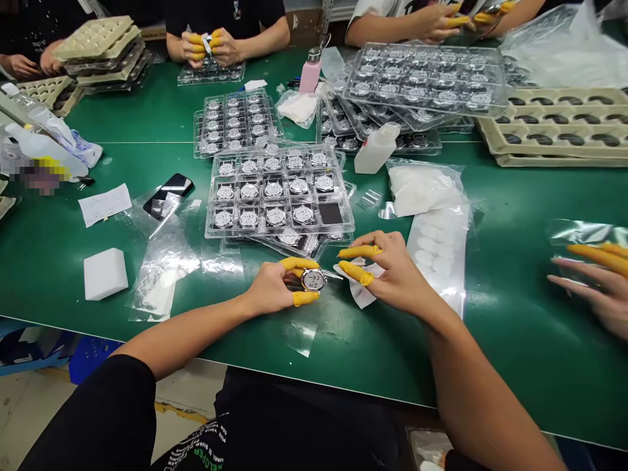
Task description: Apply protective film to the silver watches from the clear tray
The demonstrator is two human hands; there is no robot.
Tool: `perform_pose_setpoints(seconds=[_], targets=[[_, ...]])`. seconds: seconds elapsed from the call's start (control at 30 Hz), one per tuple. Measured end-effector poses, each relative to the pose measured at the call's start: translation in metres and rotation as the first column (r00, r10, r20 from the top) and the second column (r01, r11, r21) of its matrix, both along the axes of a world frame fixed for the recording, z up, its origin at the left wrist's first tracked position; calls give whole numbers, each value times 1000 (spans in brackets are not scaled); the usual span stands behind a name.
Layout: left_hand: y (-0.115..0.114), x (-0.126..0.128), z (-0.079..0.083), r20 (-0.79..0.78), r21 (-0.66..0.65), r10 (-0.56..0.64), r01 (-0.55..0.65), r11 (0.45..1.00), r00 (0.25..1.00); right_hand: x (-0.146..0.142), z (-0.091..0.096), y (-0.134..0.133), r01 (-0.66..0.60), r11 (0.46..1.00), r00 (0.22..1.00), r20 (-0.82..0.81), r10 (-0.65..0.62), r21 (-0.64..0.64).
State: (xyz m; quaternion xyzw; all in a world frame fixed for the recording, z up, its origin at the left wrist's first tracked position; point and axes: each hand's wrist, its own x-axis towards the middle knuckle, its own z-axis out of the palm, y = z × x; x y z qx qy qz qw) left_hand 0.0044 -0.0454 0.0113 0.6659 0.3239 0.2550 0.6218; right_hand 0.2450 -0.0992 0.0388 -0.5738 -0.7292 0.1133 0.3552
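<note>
My left hand (pixel 277 284), with yellow finger cots, grips a round watch case (pixel 314 280) by its edge, its printed back turned toward me. Just right of it, my right hand (pixel 392 271), also in yellow finger cots, has a white wipe (pixel 363 294) between thumb and fingers. A thin pale strip (pixel 333 275) lies between the watch case and the wipe; its kind cannot be made out. Beyond both hands, a clear plastic tray (pixel 210 226) holds rows of similar watch cases, and one pocket (pixel 331 214) at its near right corner shows only black lining.
More filled trays (pixel 426 82) are stacked behind. Around the green table (pixel 367 366) lie a white foam block (pixel 105 273), a phone (pixel 169 195), plastic film (pixel 164 268), a white bottle (pixel 377 149) and a bag of white pieces (pixel 424 190). A co-worker's hand (pixel 598 281) is at right; others sit opposite.
</note>
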Motion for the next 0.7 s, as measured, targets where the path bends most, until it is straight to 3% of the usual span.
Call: perform_pose_setpoints(seconds=[0.07,0.13,0.23,0.33,0.47,0.7], targets=[[-3,-3,-2,-5,208,-45,45,977,999,5,3,-4,-23,992,997,-71,14,-126],[-5,-5,-5,-27,391,-84,88,916,996,0,5,-7,-91,972,989,-136,62,-218],[-5,-7,-9,-51,542,-124,132,830,991,-14,6,-8,-145,943,983,-154,102,-299],[-3,-6,-10,-33,617,-122,116,779,992,-18,8,-9,-103,945,986,-155,57,-309],[-2,-4,-4,12,625,-92,64,778,996,-13,12,-10,-98,950,989,-139,58,-298],[-3,-5,-3,-10,702,-185,139,699,983,-15,9,-10,-130,983,985,-133,112,-132]])
